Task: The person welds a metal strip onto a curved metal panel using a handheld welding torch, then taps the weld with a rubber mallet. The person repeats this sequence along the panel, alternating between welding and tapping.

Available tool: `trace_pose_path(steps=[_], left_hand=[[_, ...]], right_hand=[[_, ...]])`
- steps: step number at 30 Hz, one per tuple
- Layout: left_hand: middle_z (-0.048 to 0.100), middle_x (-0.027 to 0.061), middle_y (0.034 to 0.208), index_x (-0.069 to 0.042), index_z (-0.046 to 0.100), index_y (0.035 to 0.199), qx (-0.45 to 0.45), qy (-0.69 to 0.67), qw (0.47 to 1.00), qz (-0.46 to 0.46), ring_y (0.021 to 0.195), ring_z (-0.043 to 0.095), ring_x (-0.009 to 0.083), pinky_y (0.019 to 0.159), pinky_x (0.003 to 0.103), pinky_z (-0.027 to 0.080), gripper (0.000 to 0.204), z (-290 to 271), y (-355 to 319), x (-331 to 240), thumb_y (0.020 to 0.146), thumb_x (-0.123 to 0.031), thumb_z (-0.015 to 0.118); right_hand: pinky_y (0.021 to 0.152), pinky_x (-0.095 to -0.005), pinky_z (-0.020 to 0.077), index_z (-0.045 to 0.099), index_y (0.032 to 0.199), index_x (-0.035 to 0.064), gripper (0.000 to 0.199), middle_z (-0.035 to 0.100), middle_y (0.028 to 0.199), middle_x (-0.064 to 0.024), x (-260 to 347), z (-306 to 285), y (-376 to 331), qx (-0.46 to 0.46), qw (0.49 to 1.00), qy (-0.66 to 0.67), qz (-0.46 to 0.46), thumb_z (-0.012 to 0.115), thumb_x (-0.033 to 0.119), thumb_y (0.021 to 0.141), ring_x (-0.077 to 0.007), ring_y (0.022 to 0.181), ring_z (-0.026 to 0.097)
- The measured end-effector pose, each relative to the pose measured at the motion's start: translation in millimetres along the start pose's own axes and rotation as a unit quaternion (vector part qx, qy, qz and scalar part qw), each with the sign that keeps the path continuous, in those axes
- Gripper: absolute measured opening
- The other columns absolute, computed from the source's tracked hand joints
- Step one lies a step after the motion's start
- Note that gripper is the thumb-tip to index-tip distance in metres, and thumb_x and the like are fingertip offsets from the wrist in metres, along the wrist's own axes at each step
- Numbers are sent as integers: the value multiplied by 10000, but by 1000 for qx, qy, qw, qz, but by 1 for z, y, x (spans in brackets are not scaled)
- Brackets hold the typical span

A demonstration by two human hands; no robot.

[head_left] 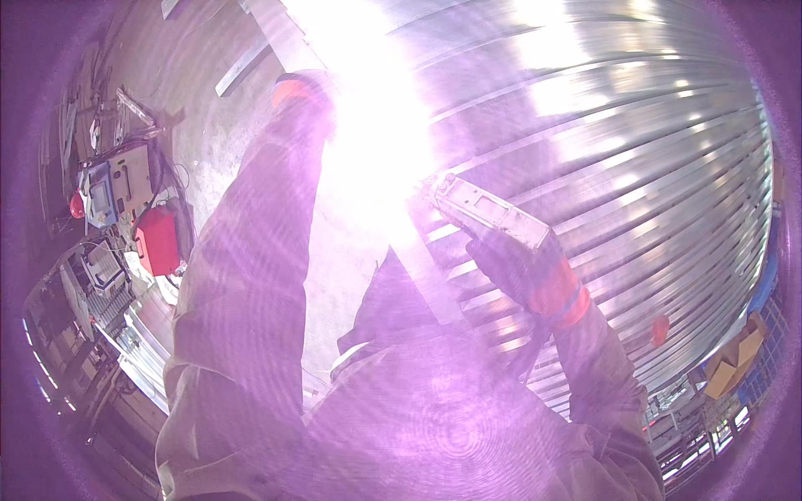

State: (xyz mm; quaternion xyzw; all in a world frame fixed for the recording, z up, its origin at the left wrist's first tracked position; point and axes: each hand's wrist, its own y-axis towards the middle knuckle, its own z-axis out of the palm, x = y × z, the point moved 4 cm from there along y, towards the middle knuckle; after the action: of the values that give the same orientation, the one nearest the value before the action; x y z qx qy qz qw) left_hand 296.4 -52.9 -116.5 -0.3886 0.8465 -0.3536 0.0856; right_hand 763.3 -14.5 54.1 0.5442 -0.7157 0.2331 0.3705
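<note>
A white, blinding glare [376, 125] fills the upper middle and washes out whatever lies beneath it. My right hand [516, 263], in a dark glove with an orange-red cuff, is wrapped round a boxy, light-coloured handheld welding gun [493, 210]. The gun's front end points left into the glare. My left arm reaches far forward; of my left hand [299, 90] only the orange cuff area shows at the glare's left edge, and its fingers are lost in the light. A flat metal strip [428, 284] runs from the glare toward my body, along the left ends of long silvery metal slats [635, 179].
The slats spread over the whole right side, with a small orange-red object [660, 330] near them. Loose metal bars [244, 68] lie on the floor ahead to the left. Further left stand a red box-shaped unit [159, 240] and other equipment. An open cardboard box [735, 361] sits at far right.
</note>
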Motion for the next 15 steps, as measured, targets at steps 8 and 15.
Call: trace_pose_path(steps=[8, 15], left_hand=[[743, 86, 1338, -203, 760, 1317, 91, 286, 947, 119, 1231, 714, 259, 1007, 402, 583, 443, -87, -120, -66, 940, -435, 740], [766, 50, 1302, -217, 791, 1283, 35, 332, 939, 79, 1225, 726, 257, 984, 420, 600, 479, -59, -87, -54, 857, -434, 806]], right_hand=[[841, -275, 592, 674, 1332, 4, 322, 703, 1220, -77, -4, 1, -2, -53, 727, 583, 359, 733, 128, 1041, -127, 1027, 678], [821, -318, 587, 685, 1303, -11, 362, 703, 1135, -97, 15, -15, 12, -86, 632, 616, 462, 739, 247, 1055, -155, 987, 671]])
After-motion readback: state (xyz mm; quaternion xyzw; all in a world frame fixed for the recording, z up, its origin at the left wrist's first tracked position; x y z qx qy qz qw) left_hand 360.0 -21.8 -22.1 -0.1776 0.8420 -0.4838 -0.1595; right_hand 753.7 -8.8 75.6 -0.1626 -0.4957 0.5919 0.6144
